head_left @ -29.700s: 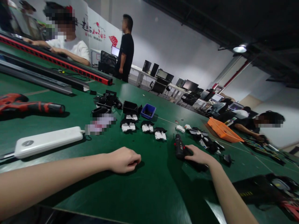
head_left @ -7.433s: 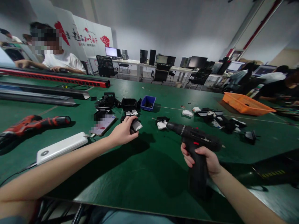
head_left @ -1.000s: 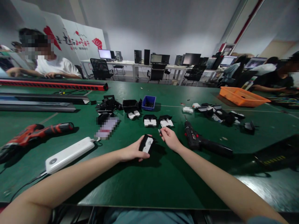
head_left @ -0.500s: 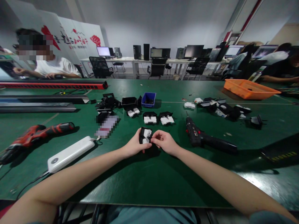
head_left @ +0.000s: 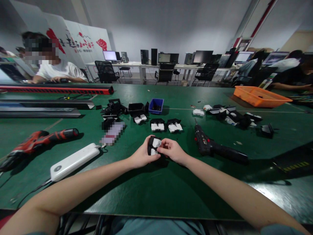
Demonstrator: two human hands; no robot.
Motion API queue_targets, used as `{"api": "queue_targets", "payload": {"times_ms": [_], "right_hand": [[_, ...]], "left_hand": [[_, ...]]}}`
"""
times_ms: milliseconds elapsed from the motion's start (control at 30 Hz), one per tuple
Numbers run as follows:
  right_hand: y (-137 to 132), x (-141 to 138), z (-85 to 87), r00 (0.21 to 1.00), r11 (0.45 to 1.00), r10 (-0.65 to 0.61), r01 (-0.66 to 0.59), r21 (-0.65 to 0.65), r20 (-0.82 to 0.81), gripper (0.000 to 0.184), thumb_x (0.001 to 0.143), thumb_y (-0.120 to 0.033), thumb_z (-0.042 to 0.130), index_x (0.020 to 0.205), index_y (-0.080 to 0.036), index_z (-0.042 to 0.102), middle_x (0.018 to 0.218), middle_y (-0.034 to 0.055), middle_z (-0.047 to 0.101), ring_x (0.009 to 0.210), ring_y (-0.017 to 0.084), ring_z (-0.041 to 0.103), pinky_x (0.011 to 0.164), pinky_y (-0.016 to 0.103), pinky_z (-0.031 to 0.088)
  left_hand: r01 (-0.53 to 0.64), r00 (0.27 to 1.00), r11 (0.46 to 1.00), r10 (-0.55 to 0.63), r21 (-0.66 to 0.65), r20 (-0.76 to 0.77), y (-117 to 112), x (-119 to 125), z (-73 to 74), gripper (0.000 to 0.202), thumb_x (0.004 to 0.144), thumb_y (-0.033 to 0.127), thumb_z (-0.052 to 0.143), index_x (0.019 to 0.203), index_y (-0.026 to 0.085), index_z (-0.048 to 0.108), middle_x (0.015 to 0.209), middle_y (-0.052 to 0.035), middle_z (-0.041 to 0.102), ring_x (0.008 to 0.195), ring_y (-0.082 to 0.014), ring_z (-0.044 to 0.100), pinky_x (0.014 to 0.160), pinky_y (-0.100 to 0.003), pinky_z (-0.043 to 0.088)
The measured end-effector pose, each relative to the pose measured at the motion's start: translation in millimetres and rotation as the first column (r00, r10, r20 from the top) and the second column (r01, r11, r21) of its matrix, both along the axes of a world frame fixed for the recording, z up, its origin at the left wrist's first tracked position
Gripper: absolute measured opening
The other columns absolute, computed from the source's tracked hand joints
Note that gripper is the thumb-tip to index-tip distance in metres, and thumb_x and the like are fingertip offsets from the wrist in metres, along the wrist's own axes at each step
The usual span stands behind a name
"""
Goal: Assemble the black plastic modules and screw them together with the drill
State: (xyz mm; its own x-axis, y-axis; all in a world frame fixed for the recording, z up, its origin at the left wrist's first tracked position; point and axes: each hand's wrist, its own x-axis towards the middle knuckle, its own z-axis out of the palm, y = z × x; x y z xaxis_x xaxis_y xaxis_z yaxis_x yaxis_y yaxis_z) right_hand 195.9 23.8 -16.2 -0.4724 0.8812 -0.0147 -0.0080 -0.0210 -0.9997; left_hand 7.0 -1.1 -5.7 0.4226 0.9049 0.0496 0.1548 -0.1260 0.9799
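My left hand (head_left: 141, 156) is closed around a small black-and-white plastic part (head_left: 156, 143), thumb along its near side and fingers behind. The black shell faces left and its white blocks face up. At the part's right edge, my right hand (head_left: 173, 150) pinches with thumb and forefinger on the white section; anything tiny between those fingertips is hidden. Just beyond my hands stand two similar black-and-white parts, one on the left (head_left: 157, 125) and one on the right (head_left: 174, 126). A black cordless screwdriver (head_left: 207, 145) lies to the right of my right hand.
Farther back sit a blue bin (head_left: 156, 106), a black bin (head_left: 136, 109) and an orange basket (head_left: 261, 97). Loose parts (head_left: 232, 115) lie right. A red-black drill (head_left: 39, 143), white power strip (head_left: 74, 161) and long rails (head_left: 39, 112) occupy the left. A person (head_left: 58, 70) sits across.
The black-and-white part has turned in my left hand, showing its white blocks more. My right thumb and forefinger have moved onto its white section. The view has tilted slightly.
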Motion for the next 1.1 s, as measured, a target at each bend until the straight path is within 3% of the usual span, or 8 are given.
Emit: {"api": "queue_targets", "payload": {"times_ms": [200,400,567,667,733,800,933,1100], "right_hand": [[-0.7,3.0,4.3,0.996,0.997,0.044,-0.048,0.057,0.075,0.04,0.067,-0.043,0.08,0.065,-0.018,0.049,0.055,-0.0073,0.05,0.049,0.007,0.041,0.047,0.022,0.029],[0.1,13.3,13.9,0.951,0.959,0.268,-0.248,-0.14,0.152,0.038,0.07,-0.042,0.077,0.062,-0.018,0.049,0.048,-0.0083,0.044,0.042,0.006,0.035,0.042,0.021,0.021],[10.7,31.7,17.1,0.879,0.892,0.452,-0.444,-0.087,0.153,0.029,0.074,-0.033,0.069,0.06,-0.018,0.047,0.051,-0.0066,0.048,0.045,0.007,0.037,0.045,0.021,0.026],[20.7,36.5,12.6,0.957,0.959,0.125,-0.184,0.217,0.261,0.018,0.078,-0.028,0.059,0.066,-0.02,0.049,0.059,-0.0041,0.051,0.051,0.01,0.042,0.049,0.023,0.032],[24.9,34.0,7.4,0.911,0.876,-0.219,0.026,0.481,0.349,0.01,0.08,-0.027,0.058,0.075,-0.02,0.054,0.068,-0.0017,0.055,0.058,0.012,0.046,0.055,0.025,0.036],[26.8,28.7,2.1,0.794,0.768,-0.418,0.048,0.638,0.442,0.009,0.084,-0.026,0.057,0.089,-0.02,0.06,0.08,0.0019,0.061,0.067,0.015,0.053,0.061,0.027,0.04],[29.2,18.9,-5.5,0.609,0.716,-0.503,-0.104,0.691,0.613,0.03,0.092,-0.025,0.05,0.119,-0.023,0.061,0.104,0.0076,0.064,0.084,0.02,0.061,0.07,0.03,0.043],[35.2,17.2,-10.2,0.55,0.728,-0.501,-0.15,0.669,0.668,0.025,0.096,-0.03,0.048,0.108,-0.025,0.069,0.104,0.0065,0.065,0.089,0.02,0.063,0.074,0.03,0.044]], "left_hand": [[-0.001,0.999,0.992,0.005,0.126,-0.031,-4.2,-1.5,0.1,0.079,0.079,0.03,0.07,0.142,0.02,0.025,0.117,-0.009,0.055,0.107,-0.0237,0.056,0.095,-0.04,0.046],[0.044,0.992,0.974,-0.016,0.224,-0.123,-7.8,-2.3,0.5,0.082,0.078,0.024,0.068,0.146,0.017,0.023,0.129,-0.0128,0.051,0.115,-0.0261,0.054,0.101,-0.04,0.043],[0.151,0.981,0.95,-0.111,0.273,-0.157,-11.4,-6.0,4.1,0.075,0.069,0.014,0.067,0.136,0.018,0.033,0.122,-0.0103,0.054,0.108,-0.0247,0.056,0.096,-0.038,0.045],[0.275,0.952,0.913,-0.213,0.301,-0.221,-14.4,-8.3,8.8,0.073,0.066,0.015,0.068,0.132,0.019,0.036,0.117,-0.0089,0.056,0.102,-0.024,0.058,0.09,-0.035,0.048],[0.349,0.926,0.881,-0.273,0.319,-0.259,-15.7,-8.8,10.9,0.073,0.067,0.018,0.069,0.132,0.02,0.037,0.118,-0.0089,0.057,0.101,-0.0241,0.058,0.09,-0.035,0.048],[0.394,0.907,0.857,-0.305,0.332,-0.288,-16.1,-8.7,11.6,0.073,0.068,0.021,0.07,0.133,0.021,0.037,0.121,-0.0095,0.057,0.103,-0.0248,0.059,0.091,-0.035,0.047],[0.408,0.896,0.854,-0.306,0.322,-0.322,-15.6,-8.2,10.3,0.074,0.07,0.023,0.069,0.135,0.021,0.034,0.123,-0.0103,0.057,0.102,-0.0251,0.06,0.09,-0.035,0.048],[0.402,0.896,0.86,-0.299,0.314,-0.329,-15.3,-8.3,10.9,0.075,0.07,0.023,0.069,0.135,0.021,0.033,0.121,-0.0096,0.058,0.099,-0.0242,0.06,0.088,-0.034,0.049]]}}
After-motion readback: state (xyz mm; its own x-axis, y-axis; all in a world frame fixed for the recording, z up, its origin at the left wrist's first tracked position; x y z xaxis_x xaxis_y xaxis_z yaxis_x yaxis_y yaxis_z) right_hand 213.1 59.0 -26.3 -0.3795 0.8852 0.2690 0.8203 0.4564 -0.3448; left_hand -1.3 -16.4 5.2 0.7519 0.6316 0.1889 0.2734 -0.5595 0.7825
